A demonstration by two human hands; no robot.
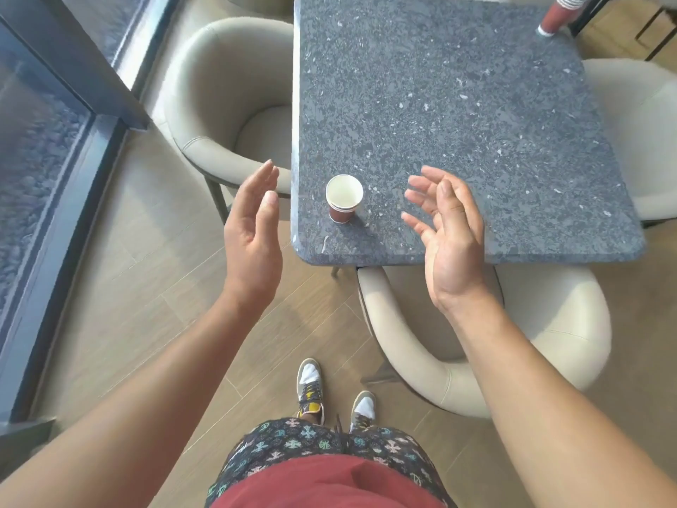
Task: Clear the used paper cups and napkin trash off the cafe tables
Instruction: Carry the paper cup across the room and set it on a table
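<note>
Red-brown paper cup (343, 198) with a white inside, sitting upright near the near-left corner of the table, and it looks empty from up here. There are thin dark stripes under the rim, and it might be two cups nested but I can't tell for sure. My hands are on either side of it and neither is touching it. My left hand (252, 229) is off the table's left edge, palm facing in, fingers straight and loosely together, holding nothing. My right hand (445, 229) hovers over the tabletop just right of the cup, fingers spread wide and a bit curled, also holding nothing.

The table (476, 115) is a dark blue-grey speckled stone slab with rounded corners. Way over at the far-right corner there's a second red cup (555, 18), partly cut off by the top of the view, with a striped band higher up.

Cream padded chairs all round: one (219, 115) on the left, one (487, 361) tucked under the near edge right below my right wrist, one (637, 141) on the right. Wood-look floor, dark window frame (84, 86) on the far left. My sneakers (311, 390) and patterned shorts (285, 445) show at the bottom.
</note>
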